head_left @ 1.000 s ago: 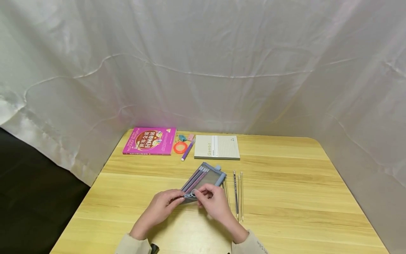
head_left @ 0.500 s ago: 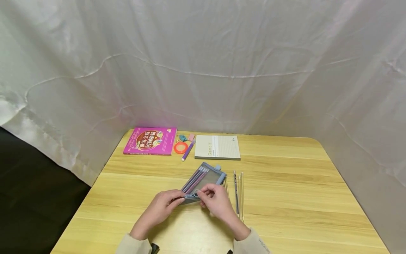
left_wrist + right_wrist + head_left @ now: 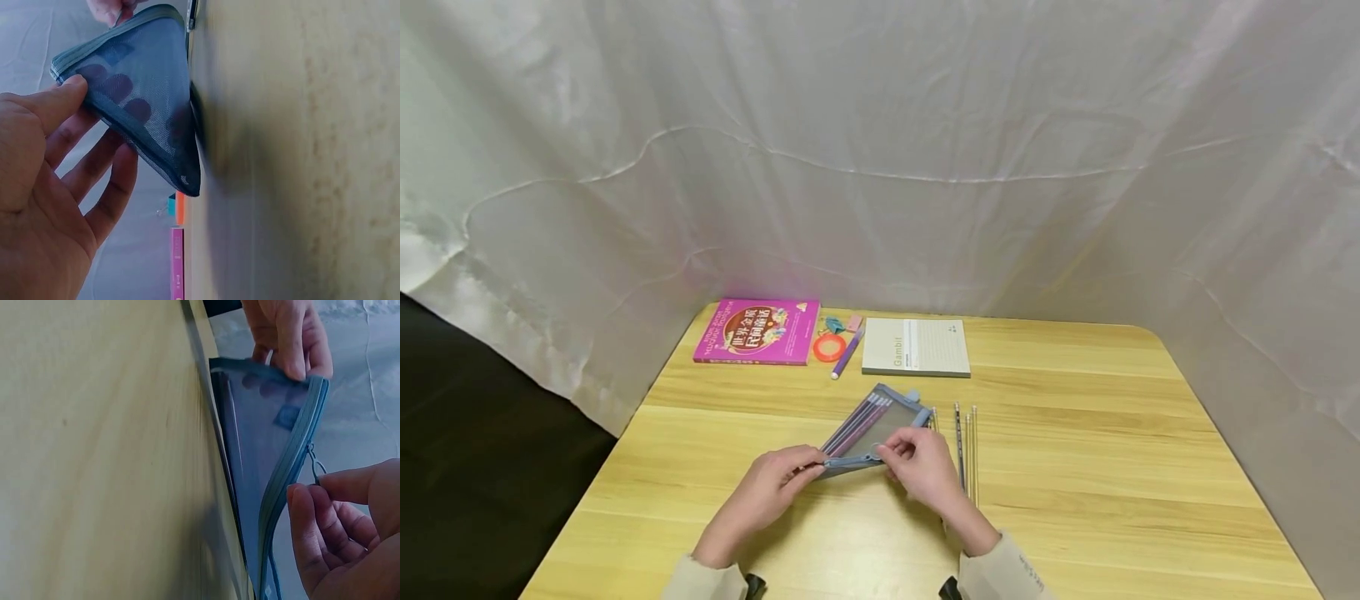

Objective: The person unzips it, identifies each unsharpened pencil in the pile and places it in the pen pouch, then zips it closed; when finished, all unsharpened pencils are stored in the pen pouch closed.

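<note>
Fingers (image 3: 891,451) of two hands grip one mesh pouch (image 3: 880,425).

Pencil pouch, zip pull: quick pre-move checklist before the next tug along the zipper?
1. Left hand holds the corner of the blue mesh zip pencil pouch, thumb on top, fingers behind the mesh: ok.
2. Right hand pinches the metal ring pull: ok.
3. Purple and pink pens lie inside, away from the zipper edge: ok.
4. Zipper track free of snagged mesh: cannot tell, too blurred.
5. Loose thin pencils on the light wooden table lie right beside the right hand, so they might get knocked: not ok.
6. Pouch partly lifted off the table, one edge resting: ok.
</note>
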{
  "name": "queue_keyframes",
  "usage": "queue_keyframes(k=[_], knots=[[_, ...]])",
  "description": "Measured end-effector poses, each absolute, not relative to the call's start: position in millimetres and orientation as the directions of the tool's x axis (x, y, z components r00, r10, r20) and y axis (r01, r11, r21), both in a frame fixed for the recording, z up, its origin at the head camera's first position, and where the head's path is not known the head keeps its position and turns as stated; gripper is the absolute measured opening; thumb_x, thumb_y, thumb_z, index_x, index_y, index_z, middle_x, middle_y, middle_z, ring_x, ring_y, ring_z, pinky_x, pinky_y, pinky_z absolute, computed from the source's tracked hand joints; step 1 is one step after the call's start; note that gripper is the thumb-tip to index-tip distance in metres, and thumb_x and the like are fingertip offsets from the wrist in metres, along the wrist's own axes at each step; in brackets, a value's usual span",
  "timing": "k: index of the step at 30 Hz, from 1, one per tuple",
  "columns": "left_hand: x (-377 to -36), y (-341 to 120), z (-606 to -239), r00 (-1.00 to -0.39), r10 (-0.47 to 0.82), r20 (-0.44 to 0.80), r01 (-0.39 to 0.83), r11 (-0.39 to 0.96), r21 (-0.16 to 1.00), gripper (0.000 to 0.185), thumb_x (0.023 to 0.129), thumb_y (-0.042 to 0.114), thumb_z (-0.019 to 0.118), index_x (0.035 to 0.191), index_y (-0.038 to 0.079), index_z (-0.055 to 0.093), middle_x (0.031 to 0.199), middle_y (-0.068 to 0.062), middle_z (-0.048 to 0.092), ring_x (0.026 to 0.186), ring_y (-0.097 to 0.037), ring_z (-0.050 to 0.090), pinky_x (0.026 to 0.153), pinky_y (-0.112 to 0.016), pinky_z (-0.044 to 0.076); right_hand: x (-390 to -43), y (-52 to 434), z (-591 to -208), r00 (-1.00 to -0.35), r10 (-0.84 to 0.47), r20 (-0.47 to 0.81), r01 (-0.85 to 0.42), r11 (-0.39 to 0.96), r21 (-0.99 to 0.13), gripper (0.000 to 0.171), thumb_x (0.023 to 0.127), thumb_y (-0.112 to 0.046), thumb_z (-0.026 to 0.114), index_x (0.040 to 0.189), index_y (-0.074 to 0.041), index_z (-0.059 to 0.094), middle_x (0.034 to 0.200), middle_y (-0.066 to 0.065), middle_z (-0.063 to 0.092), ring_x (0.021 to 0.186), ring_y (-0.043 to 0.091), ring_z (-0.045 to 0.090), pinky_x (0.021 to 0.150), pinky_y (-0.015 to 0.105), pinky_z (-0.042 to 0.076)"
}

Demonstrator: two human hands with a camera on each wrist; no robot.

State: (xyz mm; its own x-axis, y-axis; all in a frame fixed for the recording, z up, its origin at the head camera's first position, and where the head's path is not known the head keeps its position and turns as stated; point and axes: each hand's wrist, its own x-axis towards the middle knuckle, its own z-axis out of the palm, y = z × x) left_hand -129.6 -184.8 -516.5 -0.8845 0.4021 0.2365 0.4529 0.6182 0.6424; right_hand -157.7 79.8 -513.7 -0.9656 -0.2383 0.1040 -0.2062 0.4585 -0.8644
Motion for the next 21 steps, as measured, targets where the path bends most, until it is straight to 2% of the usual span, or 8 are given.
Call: queue_keyframes(k=[4,11,21], knots=[[-131,-187,-516,-0.88,0.409,0.241,0.462,0.624,0.631,0.01,0.103,0.027,0.064,0.104,0.031,0.074,0.09,0.018,0.065,0.075,0.001,0.053,0.067,-0.019,0.047,-161,84,-514,-0.965,-0.245,0.092,-0.202,0.477,-0.855,0.017,0.095,-0.021,0.076,0.082,-0.011,0.074,0.07,0.008,0.071,0.056,0.008,0.062,0.054,0.02,0.054],[-131,-187,-515,-0.876,0.404,0.264,0.477,0.636,0.607,0.011,0.101,0.023,0.067,0.105,0.03,0.075,0.09,0.017,0.068,0.072,0.002,0.052,0.065,-0.018,0.048,-169,88,-513,-0.973,-0.201,0.118,-0.211,0.549,-0.809,0.015,0.094,-0.017,0.077,0.08,-0.013,0.074,0.064,-0.005,0.065,0.055,0.005,0.057,0.053,0.02,0.051],[-129,-189,-513,-0.875,0.419,0.241,0.472,0.635,0.612,0.01,0.102,0.023,0.066,0.104,0.03,0.074,0.096,0.018,0.07,0.076,0.002,0.055,0.068,-0.019,0.051,-174,94,-513,-0.975,-0.191,0.112,-0.204,0.579,-0.79,0.012,0.094,-0.016,0.077,0.082,-0.013,0.074,0.068,-0.006,0.066,0.058,0.004,0.057,0.055,0.02,0.051]])
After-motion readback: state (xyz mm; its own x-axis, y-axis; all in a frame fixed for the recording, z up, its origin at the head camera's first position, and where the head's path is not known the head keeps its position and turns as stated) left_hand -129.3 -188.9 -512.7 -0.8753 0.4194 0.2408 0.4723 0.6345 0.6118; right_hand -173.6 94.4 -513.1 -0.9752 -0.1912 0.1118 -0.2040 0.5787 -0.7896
